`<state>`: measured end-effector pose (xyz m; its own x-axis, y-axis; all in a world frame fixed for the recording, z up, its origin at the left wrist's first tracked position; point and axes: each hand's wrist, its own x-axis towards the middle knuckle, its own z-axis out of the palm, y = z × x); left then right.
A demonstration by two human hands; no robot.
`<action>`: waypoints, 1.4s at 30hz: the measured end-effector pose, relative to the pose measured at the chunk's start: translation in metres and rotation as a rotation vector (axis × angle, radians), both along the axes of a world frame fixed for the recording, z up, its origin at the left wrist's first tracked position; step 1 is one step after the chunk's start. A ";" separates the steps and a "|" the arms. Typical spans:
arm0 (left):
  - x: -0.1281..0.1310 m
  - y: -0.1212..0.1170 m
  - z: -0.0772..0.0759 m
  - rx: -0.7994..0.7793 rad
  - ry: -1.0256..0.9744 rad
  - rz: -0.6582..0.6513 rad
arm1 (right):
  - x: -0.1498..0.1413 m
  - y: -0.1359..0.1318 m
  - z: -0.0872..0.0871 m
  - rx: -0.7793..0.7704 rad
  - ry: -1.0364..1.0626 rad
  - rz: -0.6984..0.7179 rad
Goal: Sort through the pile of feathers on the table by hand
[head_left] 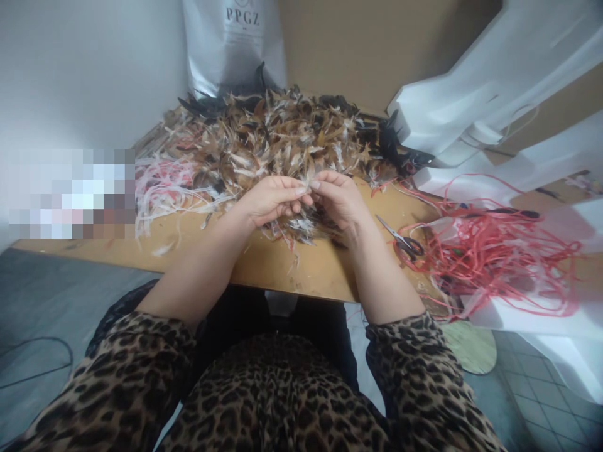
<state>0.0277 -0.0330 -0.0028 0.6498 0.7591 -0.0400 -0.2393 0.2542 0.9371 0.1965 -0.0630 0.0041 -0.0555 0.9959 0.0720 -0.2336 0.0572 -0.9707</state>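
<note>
Over the front of the feather pile, my two hands meet with fingertips almost touching. My left hand (277,198) is closed in a pinch on a small pale feather (309,177). From the other side, my right hand (338,196) pinches the same feather between thumb and forefinger. Its lower part is hidden by my fingers. Behind the hands spreads a big heap of brown, white and black feathers (282,135). A few grey-white feathers (301,224) lie just below my hands.
Scissors (407,243) with dark handles lie on the wooden table (320,276), right of my arm. Beyond them is a tangle of red strings (494,257). Pale and pink strings (164,188) lie left. A silvery bag (235,50) stands behind; large white objects (443,113) occupy the right.
</note>
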 end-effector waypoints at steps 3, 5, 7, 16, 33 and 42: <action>0.000 0.000 0.000 -0.004 0.002 -0.001 | 0.000 0.000 0.001 -0.004 -0.007 -0.004; -0.001 0.000 0.000 -0.008 0.004 -0.001 | 0.000 0.000 0.000 0.002 -0.024 -0.007; -0.001 0.000 0.000 -0.014 0.002 -0.012 | 0.001 0.000 0.000 0.011 -0.037 -0.006; -0.001 -0.001 0.003 -0.045 -0.034 -0.064 | -0.002 -0.002 0.004 0.005 0.000 0.018; 0.010 -0.006 0.003 0.173 0.122 0.298 | 0.000 0.003 -0.004 0.176 -0.190 -0.205; 0.006 -0.004 0.005 -0.026 0.033 0.202 | -0.001 0.003 -0.004 0.200 -0.119 -0.139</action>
